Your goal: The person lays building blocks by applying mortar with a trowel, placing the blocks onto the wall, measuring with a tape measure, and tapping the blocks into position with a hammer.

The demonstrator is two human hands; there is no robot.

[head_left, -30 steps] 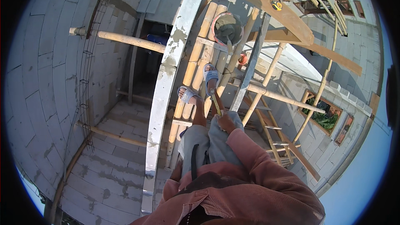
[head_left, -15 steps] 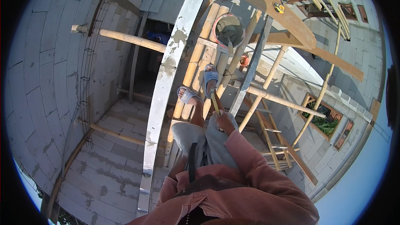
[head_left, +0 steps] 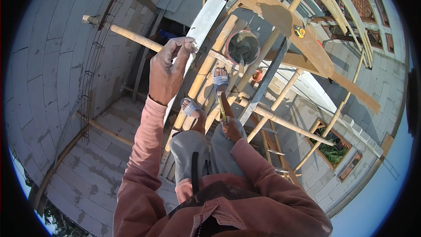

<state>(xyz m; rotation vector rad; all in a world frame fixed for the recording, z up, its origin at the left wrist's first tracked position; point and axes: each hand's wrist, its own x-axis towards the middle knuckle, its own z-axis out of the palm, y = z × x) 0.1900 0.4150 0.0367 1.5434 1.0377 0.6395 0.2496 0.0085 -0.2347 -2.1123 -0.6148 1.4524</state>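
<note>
My left hand (head_left: 169,68) is raised over the long pale, mortar-smeared beam (head_left: 208,15). Its thumb and fingertips are pinched together at the beam's edge; anything between them is too small to make out. Down by my right knee, my right hand (head_left: 231,129) is closed round a narrow yellowish tool (head_left: 222,109) that points away from me; its exact kind does not show. Beyond my feet stands a bucket (head_left: 228,46) of grey wet mortar (head_left: 245,50), with a tool handle (head_left: 241,68) sticking out at its near side.
My sandalled feet stand on bamboo poles (head_left: 202,72) high above the ground. A brown board (head_left: 280,11) carries a yellow tape measure (head_left: 299,31). Grey metal post (head_left: 267,74) crosses on the right. Block walls (head_left: 48,70) rise at left, and a ladder (head_left: 272,147) leans below right.
My left hand has come up from beside my lap to the beam, fingers pinched. My right hand keeps hold of the yellowish tool. The view has shifted slightly.
</note>
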